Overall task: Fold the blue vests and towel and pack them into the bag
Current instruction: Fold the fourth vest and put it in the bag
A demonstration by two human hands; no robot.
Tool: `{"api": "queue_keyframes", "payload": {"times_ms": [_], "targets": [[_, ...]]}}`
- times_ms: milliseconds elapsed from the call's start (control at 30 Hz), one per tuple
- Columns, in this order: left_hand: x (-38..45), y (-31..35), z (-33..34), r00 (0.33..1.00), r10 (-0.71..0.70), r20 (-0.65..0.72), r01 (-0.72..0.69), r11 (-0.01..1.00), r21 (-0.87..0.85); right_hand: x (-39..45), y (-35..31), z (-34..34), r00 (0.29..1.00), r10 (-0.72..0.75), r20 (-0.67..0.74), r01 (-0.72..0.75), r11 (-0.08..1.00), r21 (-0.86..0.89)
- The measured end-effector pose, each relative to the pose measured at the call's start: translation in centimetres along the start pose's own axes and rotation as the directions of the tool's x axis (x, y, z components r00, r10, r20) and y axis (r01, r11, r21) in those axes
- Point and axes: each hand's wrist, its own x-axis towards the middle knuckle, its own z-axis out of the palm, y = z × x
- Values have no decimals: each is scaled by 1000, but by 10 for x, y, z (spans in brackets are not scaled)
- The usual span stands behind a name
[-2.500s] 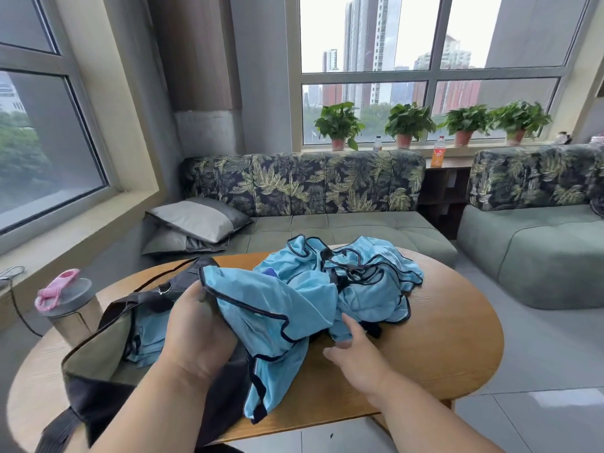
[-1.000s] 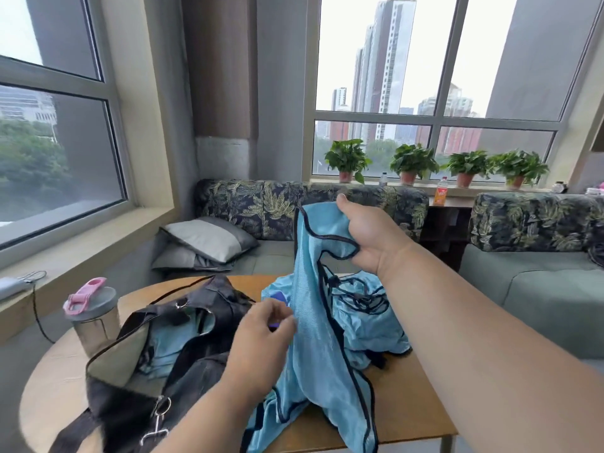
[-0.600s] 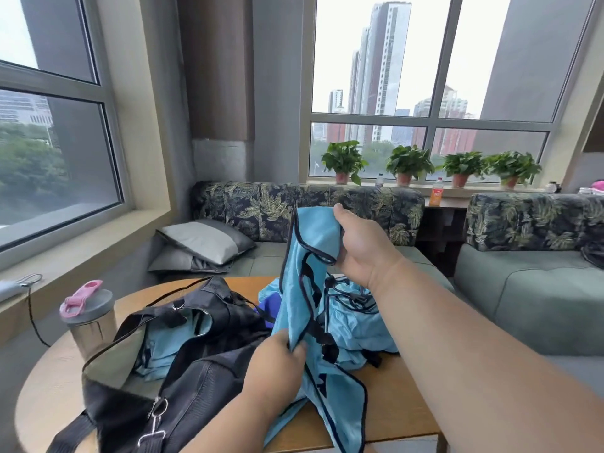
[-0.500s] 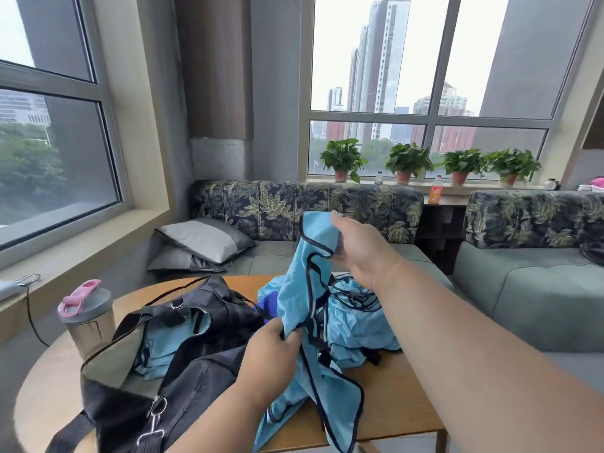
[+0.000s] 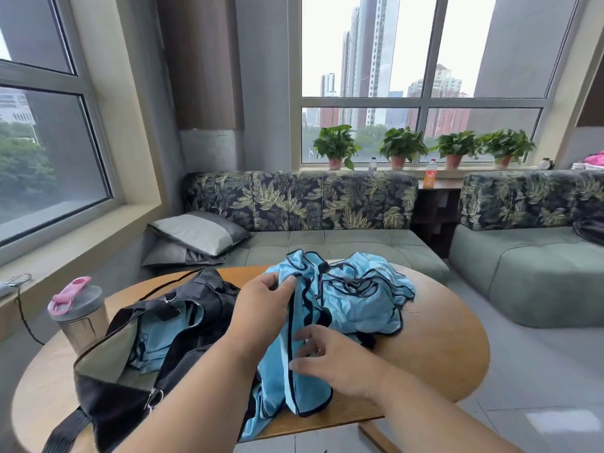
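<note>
**One vest in both hands, more blue cloth waiting beside the bag**

The left hand (image 5: 261, 308) pinches the upper edge of a blue vest (image 5: 294, 364) at its dark trim, and the right hand (image 5: 336, 361) presses on the same vest lower down, with the thumb and fingers curled on the cloth. So each grip is grasping this vest; neither hand is free. The vest lies long and narrow on the near side of the round wooden counter (image 5: 441, 348), and its lower end hangs over the near edge.

I think the main risk is here: the cloth looks thin and slippery, and if the hands let go before the fold is finished, the hanging end may pull the vest down to the floor. Also the trim of this vest lies close to the pile of other blue vests (image 5: 359, 295) behind it, so a quick lift could drag the pile or undo its shape.

The black bag (image 5: 137, 380) stands open at the left of the vest, touching it. Inside, some light blue fabric (image 5: 163, 338) is already packed; I cannot tell if it is a vest or the towel. A bottle with a pink lid (image 5: 76, 317) stands near the bag, at the left edge of the counter.
</note>
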Motion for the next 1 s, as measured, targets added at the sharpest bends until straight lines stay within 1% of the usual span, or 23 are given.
{"api": "queue_keyframes", "payload": {"times_ms": [33, 100, 167, 200, 267, 333, 367, 400, 433, 467, 533, 567, 633, 700, 800, 867, 933, 1000], "targets": [[0, 3, 4, 1000, 14, 11, -14, 1000, -5, 2, 0, 5, 1000, -7, -12, 7, 1000, 12], [2, 5, 11, 999, 20, 36, -20, 1000, -8, 7, 1, 7, 997, -13, -73, 18, 998, 68], [3, 6, 11, 997, 22, 69, -20, 1000, -20, 11, 1, 4, 990, -26, -140, 39, 995, 87], [5, 7, 10, 997, 21, 80, -18, 999, -34, 12, 0, 2, 986, -24, -162, 46, 990, 132], [7, 3, 6, 996, 7, 83, -2, 998, -67, 12, -3, -2, 983, 36, -182, 27, 942, 335], [5, -4, 2, 997, -16, 69, 20, 998, -54, 12, -5, -7, 985, 72, -159, 25, 842, 539], [3, -11, 0, 997, -30, 65, 33, 998, -46, 11, -6, -10, 985, 74, -157, 34, 805, 593], [0, -19, -1, 996, -53, 67, 55, 998, -40, 12, -5, -13, 985, 72, -159, 41, 790, 612], [-3, -27, -1, 994, -75, 74, 77, 997, -30, 13, -3, -13, 984, 72, -165, 42, 799, 599], [-6, -35, 0, 992, -96, 78, 97, 995, -5, 15, -2, -12, 983, 73, -169, 38, 817, 576], [-14, -51, 4, 985, -155, 80, 149, 986, 78, 18, 1, -6, 982, 94, -166, 22, 809, 588], [-18, -60, 5, 980, -183, 81, 172, 977, 125, 20, 3, -3, 982, 91, -167, 32, 788, 615], [-24, -79, 7, 965, -242, 101, 215, 952, 218, 25, 8, -3, 982, 71, -173, 72, 709, 701], [-30, -94, 9, 947, -282, 154, 225, 924, 310, 29, 10, -8, 986, 33, -164, 108, 627, 772], [-40, -104, 13, 940, -278, 199, 160, 872, 463, 32, 8, -14, 989, -37, -145, 142, 533, 834], [-43, -105, 18, 947, -245, 208, 107, 850, 515, 33, 5, -16, 988, -99, -119, 152, 477, 866], [-42, -107, 24, 954, -219, 202, 91, 860, 503, 31, 2, -19, 984, -139, -112, 163, 438, 884], [-36, -108, 27, 961, -200, 192, 99, 895, 435, 28, 1, -22, 984, -122, -128, 169, 442, 881]]}}
